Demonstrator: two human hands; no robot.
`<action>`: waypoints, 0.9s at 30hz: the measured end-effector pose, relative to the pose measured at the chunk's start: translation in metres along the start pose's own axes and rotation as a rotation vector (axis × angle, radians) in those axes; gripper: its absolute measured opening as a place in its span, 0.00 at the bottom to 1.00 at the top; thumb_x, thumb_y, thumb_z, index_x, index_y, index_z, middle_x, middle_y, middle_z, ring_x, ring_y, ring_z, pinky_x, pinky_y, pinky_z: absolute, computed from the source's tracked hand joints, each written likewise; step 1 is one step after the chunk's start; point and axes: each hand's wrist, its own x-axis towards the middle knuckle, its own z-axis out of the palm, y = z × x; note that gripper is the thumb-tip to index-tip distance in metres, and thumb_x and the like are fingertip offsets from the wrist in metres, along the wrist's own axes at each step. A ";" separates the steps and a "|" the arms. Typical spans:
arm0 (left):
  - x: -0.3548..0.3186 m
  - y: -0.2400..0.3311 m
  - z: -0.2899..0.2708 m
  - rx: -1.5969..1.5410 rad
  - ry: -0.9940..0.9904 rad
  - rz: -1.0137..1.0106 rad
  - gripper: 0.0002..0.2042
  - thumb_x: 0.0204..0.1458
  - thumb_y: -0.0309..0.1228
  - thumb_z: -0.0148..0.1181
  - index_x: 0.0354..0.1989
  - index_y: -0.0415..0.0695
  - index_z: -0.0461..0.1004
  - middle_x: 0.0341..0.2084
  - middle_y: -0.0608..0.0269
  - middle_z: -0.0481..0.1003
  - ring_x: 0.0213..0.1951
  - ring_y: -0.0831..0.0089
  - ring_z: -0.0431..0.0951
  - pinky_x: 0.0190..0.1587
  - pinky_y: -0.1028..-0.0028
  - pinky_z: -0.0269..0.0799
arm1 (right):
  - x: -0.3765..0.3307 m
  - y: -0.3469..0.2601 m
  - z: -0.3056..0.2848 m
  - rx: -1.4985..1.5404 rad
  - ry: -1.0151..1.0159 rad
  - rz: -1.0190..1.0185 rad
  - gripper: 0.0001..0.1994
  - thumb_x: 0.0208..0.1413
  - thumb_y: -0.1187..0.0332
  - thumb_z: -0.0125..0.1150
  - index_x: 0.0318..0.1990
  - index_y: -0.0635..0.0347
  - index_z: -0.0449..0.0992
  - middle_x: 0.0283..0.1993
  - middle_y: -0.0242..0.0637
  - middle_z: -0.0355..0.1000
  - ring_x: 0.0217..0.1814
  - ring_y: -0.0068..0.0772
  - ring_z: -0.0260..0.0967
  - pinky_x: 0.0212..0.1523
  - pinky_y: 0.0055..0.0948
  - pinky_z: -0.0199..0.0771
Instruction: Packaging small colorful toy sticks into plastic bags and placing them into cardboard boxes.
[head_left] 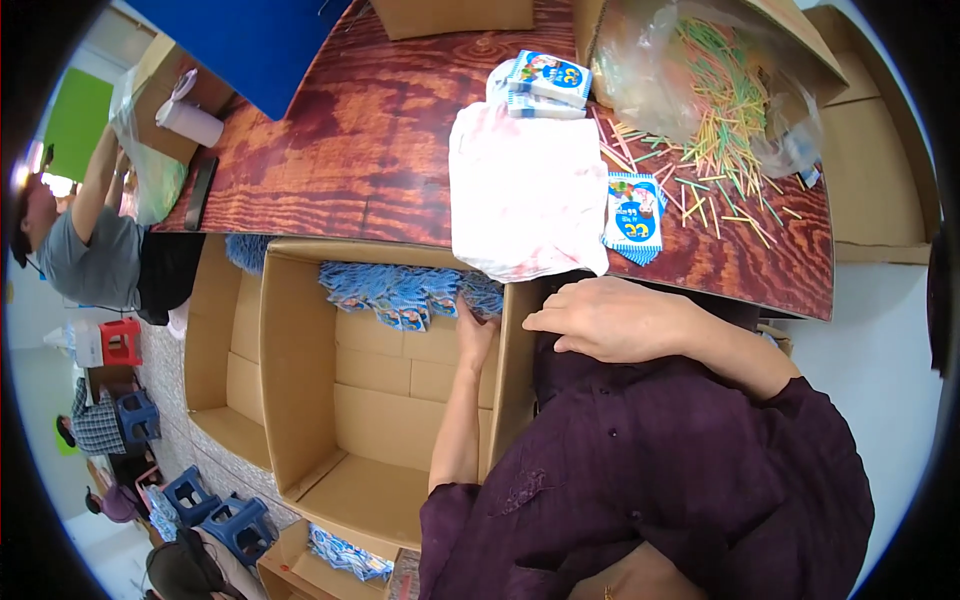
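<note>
My left hand (474,334) reaches into a large open cardboard box (385,415) at the table's front edge. Its fingers close on blue-and-white packets (390,292) lined up along the box's far wall; the packets partly hide the fingertips. My right hand (610,318) hovers palm down in front of the table edge, fingers loosely stretched and holding nothing. Just beyond it, a small stack of blue-and-white packets (634,215) lies beside a white cloth (525,190) that hangs slightly over the edge. More packets (548,80) rest at the cloth's far end.
Thin coloured sticks (725,110) spill from a plastic bag in a tipped carton onto the reddish wooden table (340,150). A second cardboard box (228,370) adjoins mine on the left. Another person (95,235) handles a plastic bag at far left. Blue stools (238,525) stand lower left.
</note>
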 end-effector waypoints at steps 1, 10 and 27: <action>0.002 0.003 0.002 -0.167 -0.020 0.039 0.45 0.40 0.17 0.66 0.68 0.34 0.45 0.37 0.60 0.70 0.33 0.77 0.69 0.33 0.76 0.70 | -0.005 0.002 -0.002 -0.023 0.005 0.020 0.18 0.53 0.70 0.59 0.52 0.64 0.70 0.41 0.44 0.72 0.47 0.47 0.69 0.47 0.42 0.69; 0.014 -0.007 0.005 0.170 -0.130 0.078 0.43 0.44 0.20 0.65 0.68 0.38 0.45 0.39 0.62 0.71 0.34 0.77 0.70 0.37 0.79 0.69 | -0.060 0.022 -0.009 0.043 0.152 0.122 0.18 0.53 0.69 0.60 0.51 0.63 0.70 0.44 0.45 0.72 0.49 0.48 0.69 0.48 0.42 0.69; 0.011 -0.050 -0.015 -0.485 0.411 -0.482 0.10 0.51 0.21 0.54 0.43 0.39 0.68 0.30 0.62 0.72 0.31 0.66 0.76 0.35 0.67 0.75 | -0.129 0.058 -0.003 0.208 0.265 0.337 0.20 0.55 0.66 0.58 0.55 0.62 0.71 0.52 0.46 0.72 0.56 0.47 0.67 0.56 0.40 0.65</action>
